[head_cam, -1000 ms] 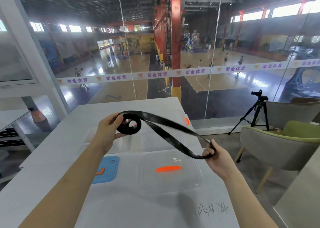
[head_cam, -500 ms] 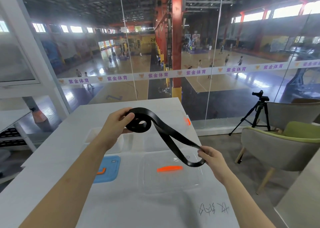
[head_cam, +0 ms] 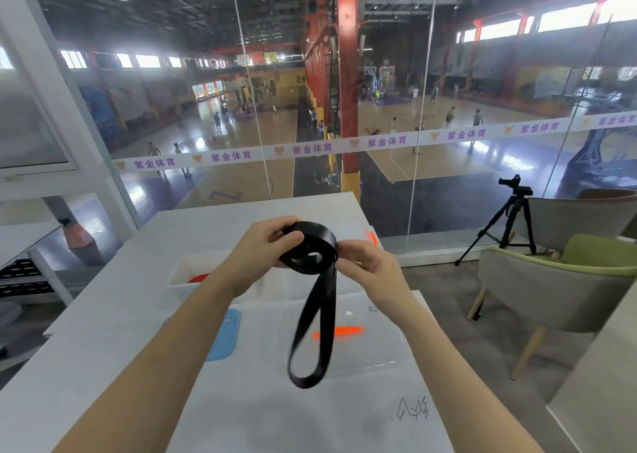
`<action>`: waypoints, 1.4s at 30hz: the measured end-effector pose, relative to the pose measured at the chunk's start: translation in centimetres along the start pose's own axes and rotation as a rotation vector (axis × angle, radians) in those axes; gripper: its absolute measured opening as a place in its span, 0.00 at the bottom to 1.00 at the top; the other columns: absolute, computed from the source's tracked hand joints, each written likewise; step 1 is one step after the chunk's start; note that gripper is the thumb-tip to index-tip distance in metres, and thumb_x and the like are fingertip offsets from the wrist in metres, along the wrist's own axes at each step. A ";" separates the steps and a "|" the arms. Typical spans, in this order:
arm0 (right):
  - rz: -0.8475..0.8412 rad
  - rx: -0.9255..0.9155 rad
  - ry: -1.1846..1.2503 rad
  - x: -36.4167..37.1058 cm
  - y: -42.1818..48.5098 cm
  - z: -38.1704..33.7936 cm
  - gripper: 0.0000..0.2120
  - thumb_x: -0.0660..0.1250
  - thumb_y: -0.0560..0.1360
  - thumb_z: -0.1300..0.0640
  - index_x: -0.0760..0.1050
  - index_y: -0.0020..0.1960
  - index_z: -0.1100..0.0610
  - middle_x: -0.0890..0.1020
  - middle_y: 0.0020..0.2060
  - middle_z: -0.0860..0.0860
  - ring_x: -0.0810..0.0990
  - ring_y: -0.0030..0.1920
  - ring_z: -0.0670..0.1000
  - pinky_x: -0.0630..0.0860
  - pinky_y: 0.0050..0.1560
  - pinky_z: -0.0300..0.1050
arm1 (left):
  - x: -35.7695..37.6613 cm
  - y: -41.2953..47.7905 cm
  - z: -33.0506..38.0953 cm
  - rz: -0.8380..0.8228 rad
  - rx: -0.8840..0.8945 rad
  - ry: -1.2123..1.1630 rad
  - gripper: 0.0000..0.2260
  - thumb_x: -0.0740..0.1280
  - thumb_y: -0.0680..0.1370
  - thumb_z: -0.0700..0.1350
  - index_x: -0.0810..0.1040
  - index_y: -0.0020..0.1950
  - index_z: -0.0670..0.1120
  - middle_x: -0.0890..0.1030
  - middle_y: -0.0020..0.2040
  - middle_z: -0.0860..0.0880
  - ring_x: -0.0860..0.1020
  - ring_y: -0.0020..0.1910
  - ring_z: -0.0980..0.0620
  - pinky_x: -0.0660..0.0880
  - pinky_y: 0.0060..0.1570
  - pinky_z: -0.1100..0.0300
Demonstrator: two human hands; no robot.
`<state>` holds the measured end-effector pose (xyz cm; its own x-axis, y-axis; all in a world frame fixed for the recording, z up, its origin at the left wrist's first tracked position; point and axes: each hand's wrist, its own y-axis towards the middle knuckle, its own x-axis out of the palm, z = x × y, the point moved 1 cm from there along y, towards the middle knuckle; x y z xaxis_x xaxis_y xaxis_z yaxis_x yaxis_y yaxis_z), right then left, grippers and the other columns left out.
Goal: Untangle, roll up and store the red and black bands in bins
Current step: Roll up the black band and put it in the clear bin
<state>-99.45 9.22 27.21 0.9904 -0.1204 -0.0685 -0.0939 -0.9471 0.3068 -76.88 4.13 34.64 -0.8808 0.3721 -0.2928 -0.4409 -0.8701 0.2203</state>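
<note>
Hands closer now, black band (head_cam: 317, 233) partly rolled, loose end hanging.
L hand (head_cam: 262, 251) fingers curl round the roll, R hand (head_cam: 365, 268) fingers pinch its right side, above tabletop (head_cam: 103, 332); loop dangles over clear lid (head_cam: 379, 352).

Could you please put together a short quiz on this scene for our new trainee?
1. True or false: the black band is fully rolled, with nothing hanging loose.
2. Of the left hand and the right hand, which grips the band's coil? A: left only. B: right only. C: both.
3. Fill in: the handle on the clear lid behind the hanging loop is ____ in colour.
Key: 1 false, a long loop hangs below the coil. 2 C. 3 orange.
</note>
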 end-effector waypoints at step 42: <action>-0.035 0.028 -0.284 -1.2 -1.4 -2.2 0.10 0.81 0.73 0.56 0.88 0.54 0.51 0.91 0.45 0.44 0.89 0.48 0.44 0.84 0.60 0.48 | 2.1 -2.0 -1.9 -0.031 -0.072 0.301 0.20 0.66 0.84 0.46 0.72 0.77 0.53 0.78 0.70 0.57 0.76 0.67 0.59 0.70 0.71 0.56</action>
<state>-100.33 11.31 28.99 0.9254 -0.1620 -0.3427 -0.0667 -0.9596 0.2734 -77.53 6.00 31.85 -0.7715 0.2961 -0.5631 -0.4440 -0.8845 0.1431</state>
